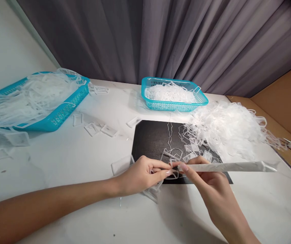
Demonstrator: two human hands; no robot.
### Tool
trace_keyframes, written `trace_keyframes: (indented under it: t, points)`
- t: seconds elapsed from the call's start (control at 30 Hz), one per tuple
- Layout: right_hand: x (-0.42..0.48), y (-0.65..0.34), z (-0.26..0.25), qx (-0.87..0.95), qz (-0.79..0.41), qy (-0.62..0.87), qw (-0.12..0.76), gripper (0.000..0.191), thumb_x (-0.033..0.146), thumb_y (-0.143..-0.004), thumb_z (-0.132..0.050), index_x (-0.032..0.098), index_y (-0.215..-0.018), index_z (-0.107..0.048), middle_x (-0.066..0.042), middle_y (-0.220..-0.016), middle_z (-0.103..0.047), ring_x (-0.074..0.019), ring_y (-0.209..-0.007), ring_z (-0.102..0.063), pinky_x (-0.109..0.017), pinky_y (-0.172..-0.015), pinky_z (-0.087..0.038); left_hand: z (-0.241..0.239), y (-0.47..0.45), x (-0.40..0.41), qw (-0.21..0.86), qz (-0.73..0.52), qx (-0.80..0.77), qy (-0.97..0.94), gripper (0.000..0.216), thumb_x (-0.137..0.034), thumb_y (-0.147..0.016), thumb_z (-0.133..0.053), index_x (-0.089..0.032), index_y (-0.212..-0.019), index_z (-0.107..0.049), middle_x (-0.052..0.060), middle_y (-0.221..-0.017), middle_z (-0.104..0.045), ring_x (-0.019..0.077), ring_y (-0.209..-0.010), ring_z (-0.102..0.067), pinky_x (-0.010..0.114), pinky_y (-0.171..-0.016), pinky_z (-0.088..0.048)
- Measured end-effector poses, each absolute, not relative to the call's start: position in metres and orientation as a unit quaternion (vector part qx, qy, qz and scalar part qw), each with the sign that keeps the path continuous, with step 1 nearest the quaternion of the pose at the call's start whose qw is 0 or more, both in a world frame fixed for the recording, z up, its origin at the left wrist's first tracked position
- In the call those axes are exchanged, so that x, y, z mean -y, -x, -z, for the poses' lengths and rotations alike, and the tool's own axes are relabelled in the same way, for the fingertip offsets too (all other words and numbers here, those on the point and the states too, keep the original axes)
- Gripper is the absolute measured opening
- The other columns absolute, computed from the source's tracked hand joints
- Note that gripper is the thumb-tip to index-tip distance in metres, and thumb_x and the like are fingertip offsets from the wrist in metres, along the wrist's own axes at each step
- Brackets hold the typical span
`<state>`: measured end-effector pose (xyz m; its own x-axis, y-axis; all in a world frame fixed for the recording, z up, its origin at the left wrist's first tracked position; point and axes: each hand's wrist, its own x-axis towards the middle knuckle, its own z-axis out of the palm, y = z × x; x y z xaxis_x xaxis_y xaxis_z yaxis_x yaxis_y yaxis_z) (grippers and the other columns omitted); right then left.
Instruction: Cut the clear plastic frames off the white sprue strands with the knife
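Note:
Over a black mat point(150, 135), my left hand point(141, 174) pinches a clear plastic piece point(174, 174) between thumb and fingers. My right hand point(208, 183) is closed round a slim tool with a long, pale wrapped handle point(233, 167), which points to the right. The tool's tip meets the plastic at my left fingertips, where the contact is partly hidden. More clear plastic frames point(152, 191) hang or lie beneath my left hand. Small clear rectangular pieces point(191, 147) and thin loops lie on the mat just beyond my fingers.
A large blue basket point(59, 117) heaped with clear plastic strips stands at left. A smaller blue basket point(174, 105) holds white frames at the back. A big pile of white strips point(229, 128) sits at right. Loose frames point(109, 130) lie on the white table point(84, 217).

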<state>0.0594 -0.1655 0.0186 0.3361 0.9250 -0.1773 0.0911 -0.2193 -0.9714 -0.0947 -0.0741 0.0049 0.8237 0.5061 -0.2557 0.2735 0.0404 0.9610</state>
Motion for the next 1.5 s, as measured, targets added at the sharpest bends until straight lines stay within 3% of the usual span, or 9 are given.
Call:
trace_keyframes:
  t: [0.2,0.43,0.63,0.93,1.07,1.27,1.5]
  points:
    - [0.167,-0.057,-0.016,0.412,-0.398,0.65,0.499,0.022,0.039,-0.083,-0.056,0.022,-0.081,-0.07,-0.004,-0.086,-0.065,-0.0207,-0.089,-0.062,-0.029,-0.075,-0.05,-0.004,0.093,0.074,0.643,-0.103,-0.29,-0.702,0.033,-0.035,-0.088,-0.046,-0.013,-0.064,-0.056,-0.006,-0.053,-0.029,0.0068,-0.05,-0.021,0.023,-0.044,-0.015]
    - [0.169,-0.056,-0.012,0.411,-0.395,0.649,0.503,0.021,0.04,-0.083,-0.057,0.023,-0.089,-0.067,-0.006,-0.098,-0.066,-0.0204,-0.088,-0.061,-0.029,-0.068,-0.051,-0.002,0.092,0.077,0.609,-0.102,-0.331,-0.714,0.033,-0.038,-0.086,-0.047,-0.013,-0.072,-0.063,-0.006,-0.053,-0.032,0.0075,-0.049,-0.024,0.023,-0.043,-0.017]
    - [0.169,-0.06,-0.007,0.467,-0.387,0.632,0.481,0.019,0.038,-0.085,-0.054,0.022,-0.087,-0.063,-0.006,-0.096,-0.064,-0.0174,-0.081,-0.06,-0.027,-0.063,-0.05,-0.003,0.092,0.078,0.599,-0.101,-0.327,-0.724,0.029,-0.036,-0.087,-0.046,-0.014,-0.081,-0.065,-0.007,-0.05,-0.03,0.0075,-0.048,-0.024,0.022,-0.044,-0.02]
    - [0.17,-0.059,-0.012,0.509,-0.372,0.632,0.451,0.018,0.036,-0.088,-0.049,0.022,-0.089,-0.06,-0.006,-0.096,-0.062,-0.0199,-0.087,-0.057,-0.028,-0.065,-0.047,-0.001,0.093,0.078,0.582,-0.094,-0.321,-0.741,0.025,-0.033,-0.087,-0.046,-0.015,-0.079,-0.062,-0.008,-0.048,-0.026,0.0072,-0.047,-0.021,0.023,-0.043,-0.019]
    - [0.172,-0.057,-0.007,0.536,-0.329,0.637,0.445,0.015,0.032,-0.089,-0.048,0.022,-0.094,-0.059,-0.006,-0.099,-0.063,-0.0181,-0.084,-0.059,-0.026,-0.06,-0.048,0.004,0.094,0.078,0.57,-0.108,-0.317,-0.751,0.024,-0.032,-0.087,-0.046,-0.016,-0.079,-0.062,-0.008,-0.048,-0.027,0.0075,-0.048,-0.022,0.023,-0.045,-0.021]
    - [0.175,-0.048,0.004,0.574,-0.229,0.65,0.442,0.017,0.024,-0.091,-0.044,0.023,-0.101,-0.057,-0.006,-0.104,-0.063,-0.0158,-0.09,-0.063,-0.024,-0.068,-0.05,0.008,0.095,0.079,0.559,-0.13,-0.315,-0.756,0.022,-0.029,-0.086,-0.047,-0.016,-0.071,-0.058,-0.008,-0.048,-0.028,0.0075,-0.048,-0.022,0.022,-0.045,-0.022]
    - [0.173,-0.048,0.006,0.562,-0.176,0.666,0.457,0.017,0.026,-0.09,-0.045,0.022,-0.097,-0.06,-0.006,-0.099,-0.065,-0.014,-0.076,-0.062,-0.019,-0.043,-0.042,0.007,0.095,0.082,0.517,-0.192,-0.27,-0.789,0.019,-0.019,-0.081,-0.047,-0.013,-0.071,-0.062,-0.009,-0.045,-0.029,0.0061,-0.043,-0.024,0.02,-0.043,-0.026]
